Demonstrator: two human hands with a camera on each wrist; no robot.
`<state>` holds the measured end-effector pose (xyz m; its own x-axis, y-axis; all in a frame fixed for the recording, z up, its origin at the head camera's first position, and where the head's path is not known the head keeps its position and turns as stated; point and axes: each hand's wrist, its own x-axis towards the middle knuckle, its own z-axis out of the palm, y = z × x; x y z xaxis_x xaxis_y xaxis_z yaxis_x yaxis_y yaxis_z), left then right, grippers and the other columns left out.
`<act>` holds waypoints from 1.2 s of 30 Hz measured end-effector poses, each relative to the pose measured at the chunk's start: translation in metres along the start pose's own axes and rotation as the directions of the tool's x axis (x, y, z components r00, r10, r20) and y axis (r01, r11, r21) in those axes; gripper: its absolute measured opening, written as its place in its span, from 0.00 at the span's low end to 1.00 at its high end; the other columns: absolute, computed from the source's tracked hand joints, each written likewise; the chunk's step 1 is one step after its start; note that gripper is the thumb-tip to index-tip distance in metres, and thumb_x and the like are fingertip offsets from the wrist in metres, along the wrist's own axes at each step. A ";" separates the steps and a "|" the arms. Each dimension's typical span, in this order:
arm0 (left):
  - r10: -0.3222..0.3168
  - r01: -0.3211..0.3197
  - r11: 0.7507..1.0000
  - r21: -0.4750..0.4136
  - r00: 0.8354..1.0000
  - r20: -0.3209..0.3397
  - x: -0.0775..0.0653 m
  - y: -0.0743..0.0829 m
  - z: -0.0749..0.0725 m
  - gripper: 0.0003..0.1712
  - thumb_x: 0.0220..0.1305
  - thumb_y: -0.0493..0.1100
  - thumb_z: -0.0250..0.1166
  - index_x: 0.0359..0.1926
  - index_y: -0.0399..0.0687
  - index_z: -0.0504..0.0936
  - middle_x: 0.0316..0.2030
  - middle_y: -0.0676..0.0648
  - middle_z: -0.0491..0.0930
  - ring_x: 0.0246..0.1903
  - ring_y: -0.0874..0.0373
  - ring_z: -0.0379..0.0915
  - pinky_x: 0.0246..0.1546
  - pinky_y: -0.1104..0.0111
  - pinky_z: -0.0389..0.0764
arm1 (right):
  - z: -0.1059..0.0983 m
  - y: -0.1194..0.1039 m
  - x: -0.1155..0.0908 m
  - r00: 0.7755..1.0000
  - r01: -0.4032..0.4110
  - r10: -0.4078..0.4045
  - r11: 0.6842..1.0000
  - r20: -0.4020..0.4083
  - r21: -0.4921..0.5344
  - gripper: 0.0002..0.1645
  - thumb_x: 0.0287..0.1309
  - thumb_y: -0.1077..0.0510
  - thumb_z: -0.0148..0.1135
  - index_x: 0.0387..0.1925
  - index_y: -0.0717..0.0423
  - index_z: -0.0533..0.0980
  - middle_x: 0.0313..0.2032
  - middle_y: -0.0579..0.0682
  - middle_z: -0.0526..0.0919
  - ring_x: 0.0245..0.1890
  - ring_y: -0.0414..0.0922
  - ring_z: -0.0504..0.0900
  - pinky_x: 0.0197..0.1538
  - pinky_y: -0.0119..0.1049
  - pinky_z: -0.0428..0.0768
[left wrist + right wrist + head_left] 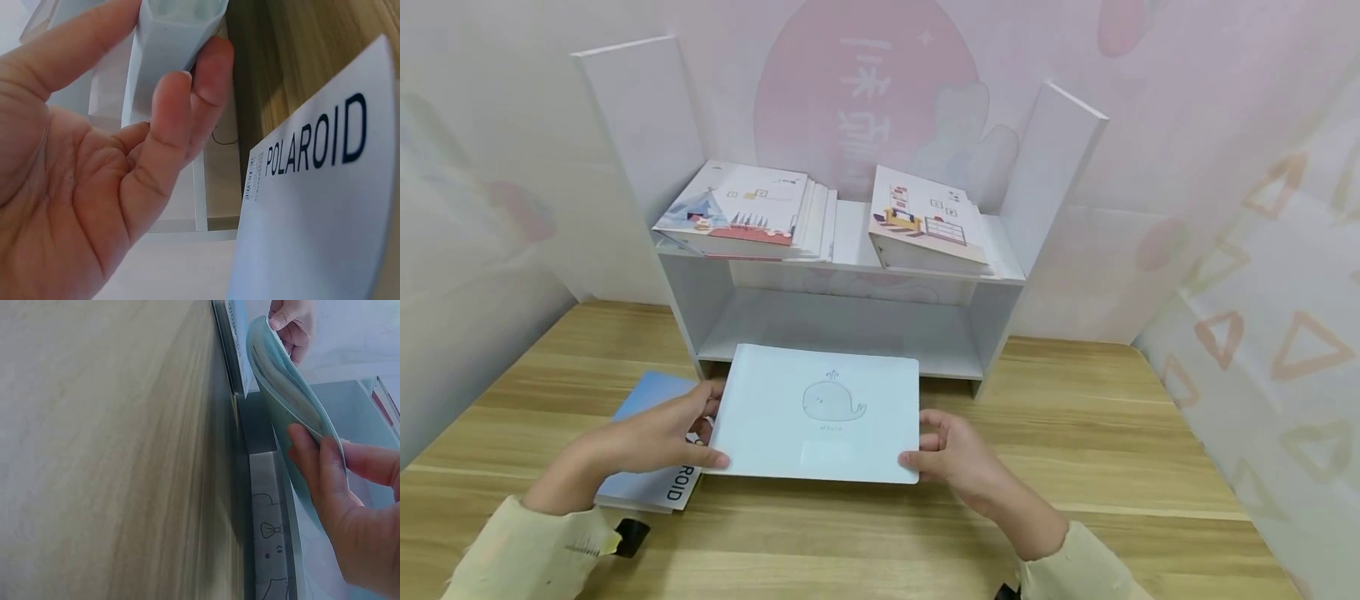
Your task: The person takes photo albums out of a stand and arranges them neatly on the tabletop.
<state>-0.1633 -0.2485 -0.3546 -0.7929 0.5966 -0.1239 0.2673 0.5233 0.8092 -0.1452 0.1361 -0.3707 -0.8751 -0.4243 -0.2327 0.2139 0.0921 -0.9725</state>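
Observation:
A pale folder (767,417) with a line drawing of a whale on its cover is held level in front of the white shelf (842,321). My left hand (655,429) grips its left end, thumb on top and fingers beneath. At the opposite end, my right hand (958,458) pinches the edge the same way. From the right wrist view, the folder (281,394) bows a little, and inner sheets show between its covers. Below my left hand lies a blue and white book (300,206) marked POLAROID, partly hidden by the hand in the head view.
On the shelf's upper board, one stack of books (741,208) leans at the left and another stack (925,221) at the right. The shelf's side panels (640,125) rise above them. Wooden tabletop (1090,467) extends around the shelf, with printed fabric walls behind.

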 end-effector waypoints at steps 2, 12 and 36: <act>0.006 -0.006 1.000 0.005 1.000 0.002 0.000 -0.001 0.000 0.52 0.61 0.47 0.71 0.69 0.26 0.47 0.50 0.39 0.75 0.37 0.63 0.69 0.34 0.71 0.76 | 0.001 0.001 0.000 1.000 -0.004 0.004 1.000 0.005 0.004 0.35 0.59 0.72 0.63 0.66 0.74 0.60 0.32 0.48 0.88 0.32 0.39 0.84 0.43 0.34 0.85; -0.037 0.037 0.999 -0.004 0.999 0.038 -0.004 -0.002 0.005 0.45 0.61 0.45 0.71 0.64 0.25 0.53 0.53 0.39 0.75 0.37 0.63 0.71 0.34 0.72 0.76 | 0.004 0.003 -0.005 0.999 -0.039 0.039 0.999 0.022 -0.026 0.45 0.59 0.70 0.64 0.71 0.74 0.52 0.20 0.41 0.80 0.31 0.38 0.81 0.45 0.35 0.84; -0.112 0.111 0.994 0.014 0.988 0.108 -0.007 -0.009 0.006 0.38 0.61 0.45 0.72 0.58 0.28 0.59 0.37 0.46 0.69 0.35 0.59 0.62 0.29 0.69 0.66 | 0.011 0.017 -0.003 0.995 -0.090 0.088 0.996 0.052 0.029 0.34 0.59 0.71 0.63 0.65 0.72 0.61 0.38 0.55 0.89 0.39 0.42 0.86 0.53 0.41 0.84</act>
<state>-0.1567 -0.2537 -0.3649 -0.7544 0.5960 -0.2750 0.1849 0.5949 0.7822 -0.1336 0.1287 -0.3861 -0.8292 -0.4606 -0.3168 0.3040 0.1039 -0.9470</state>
